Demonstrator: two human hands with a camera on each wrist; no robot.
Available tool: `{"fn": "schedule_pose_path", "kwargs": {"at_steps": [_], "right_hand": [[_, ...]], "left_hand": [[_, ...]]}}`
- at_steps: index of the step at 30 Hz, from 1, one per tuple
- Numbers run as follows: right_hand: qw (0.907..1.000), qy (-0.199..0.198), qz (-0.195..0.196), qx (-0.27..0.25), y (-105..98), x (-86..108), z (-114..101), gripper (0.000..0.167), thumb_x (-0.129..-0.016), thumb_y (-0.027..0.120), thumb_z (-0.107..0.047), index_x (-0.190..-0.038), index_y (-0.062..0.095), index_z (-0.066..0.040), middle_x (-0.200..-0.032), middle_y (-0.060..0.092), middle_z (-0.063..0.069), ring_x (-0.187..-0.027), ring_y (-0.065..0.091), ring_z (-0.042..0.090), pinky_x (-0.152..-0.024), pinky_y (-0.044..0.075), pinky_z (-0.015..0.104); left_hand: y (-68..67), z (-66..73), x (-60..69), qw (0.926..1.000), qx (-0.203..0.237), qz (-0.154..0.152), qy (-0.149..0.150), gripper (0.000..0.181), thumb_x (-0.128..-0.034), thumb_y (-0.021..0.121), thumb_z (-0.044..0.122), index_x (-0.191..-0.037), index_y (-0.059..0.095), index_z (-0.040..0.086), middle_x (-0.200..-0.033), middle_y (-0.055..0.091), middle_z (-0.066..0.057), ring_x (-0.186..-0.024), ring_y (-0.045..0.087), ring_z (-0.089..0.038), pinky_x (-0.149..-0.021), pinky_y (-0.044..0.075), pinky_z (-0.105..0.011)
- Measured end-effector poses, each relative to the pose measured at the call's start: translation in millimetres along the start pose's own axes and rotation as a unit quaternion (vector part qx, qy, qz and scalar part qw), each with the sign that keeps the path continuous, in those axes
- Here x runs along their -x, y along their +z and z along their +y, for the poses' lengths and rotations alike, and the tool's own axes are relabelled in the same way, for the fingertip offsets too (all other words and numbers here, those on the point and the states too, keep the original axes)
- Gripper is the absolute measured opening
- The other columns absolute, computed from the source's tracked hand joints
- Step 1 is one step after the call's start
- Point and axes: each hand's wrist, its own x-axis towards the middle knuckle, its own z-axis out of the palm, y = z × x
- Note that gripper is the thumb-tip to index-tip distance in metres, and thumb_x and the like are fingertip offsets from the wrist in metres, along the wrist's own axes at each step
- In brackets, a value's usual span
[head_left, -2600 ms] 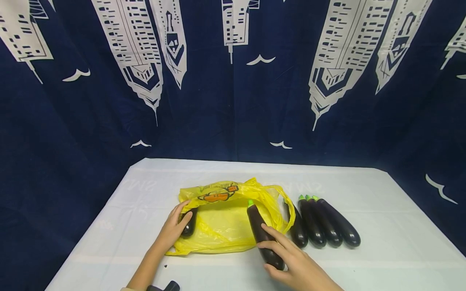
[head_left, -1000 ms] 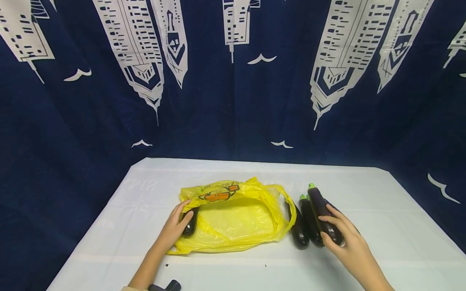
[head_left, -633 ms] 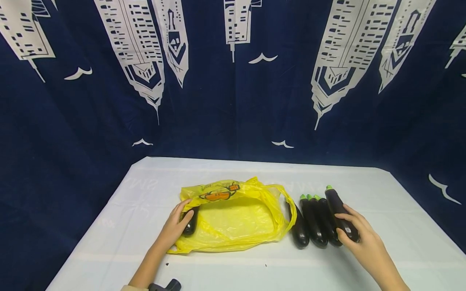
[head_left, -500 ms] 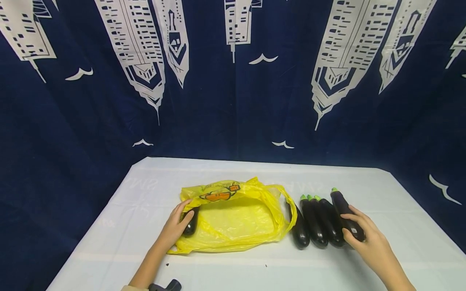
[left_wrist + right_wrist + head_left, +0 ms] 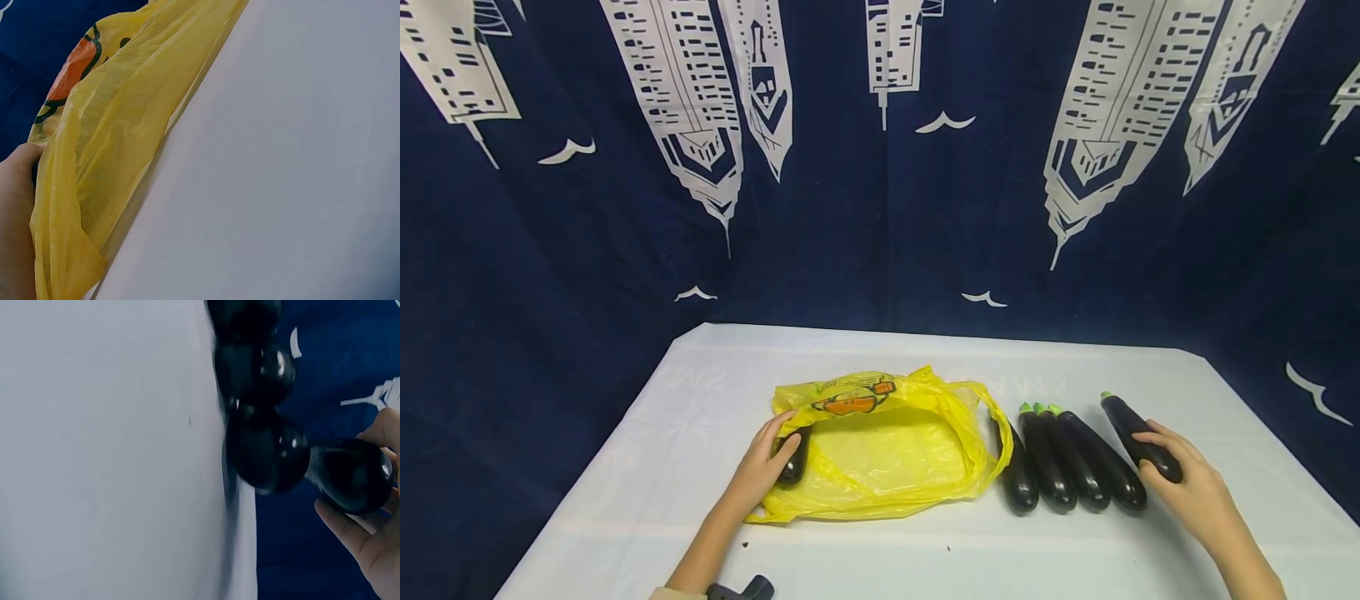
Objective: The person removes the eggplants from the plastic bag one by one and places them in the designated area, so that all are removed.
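My right hand [image 5: 1191,483] grips a dark purple eggplant [image 5: 1123,423] by its thick end, stem pointing away, at the right of the row. In the right wrist view the held eggplant [image 5: 350,472] appears raised off the table. A yellow plastic bag [image 5: 887,458] lies in the middle with its mouth agape towards me. My left hand [image 5: 758,467] holds the bag's left edge, its thumb beside an eggplant [image 5: 792,468] partly inside. The left wrist view shows the yellow film [image 5: 119,137] beside the hand [image 5: 15,219]; the fingertips are hidden.
Several more eggplants [image 5: 1051,467] lie side by side right of the bag, green stems away from me; the leftmost [image 5: 1021,483] is partly behind the bag's handle. A white cloth covers the table [image 5: 865,567]. Behind hangs a dark blue printed curtain [image 5: 880,250].
My right hand has carried the eggplant from the bag's mouth rightward over the row to the row's right side, lowering it. My left hand and the bag have stayed nearly still.
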Motion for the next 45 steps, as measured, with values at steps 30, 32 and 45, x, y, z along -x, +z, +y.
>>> {"fn": "schedule_pose_path", "kwargs": {"at_steps": [30,32,45], "right_hand": [[0.9967,0.001,-0.042,-0.07,20,-6.8,40,0.043,-0.092,0.045,-0.016,-0.132,0.039,0.0,-0.144,0.022,0.03,-0.126,0.016,0.058,-0.092,0.013,0.075],[0.9966,0.009,-0.044,-0.068,23,-5.6,42,0.043,-0.093,0.043,-0.017,-0.132,0.038,0.0,-0.143,0.022,0.031,-0.127,0.015,0.058,-0.092,0.013,0.074],[0.9967,-0.018,0.004,-0.079,22,-3.8,32,0.039,-0.094,0.04,-0.014,-0.131,0.042,-0.002,-0.148,0.025,0.018,-0.129,0.016,0.054,-0.094,0.014,0.073]], "left_hand": [[1.0,-0.2,-0.3,0.9999,-0.01,0.005,0.0,0.05,-0.0937,0.043,0.044,-0.139,0.033,0.025,-0.149,0.025,-0.011,-0.136,0.021,-0.039,-0.098,0.021,-0.07],[1.3,0.4,0.6,0.9999,-0.01,0.006,0.0,0.05,-0.0938,0.042,0.044,-0.139,0.033,0.025,-0.149,0.025,-0.011,-0.136,0.021,-0.039,-0.098,0.021,-0.07],[1.6,0.5,0.6,0.9999,-0.005,0.009,0.001,0.051,-0.0935,0.043,0.045,-0.139,0.033,0.025,-0.148,0.025,-0.011,-0.135,0.021,-0.039,-0.097,0.022,-0.071]]}}
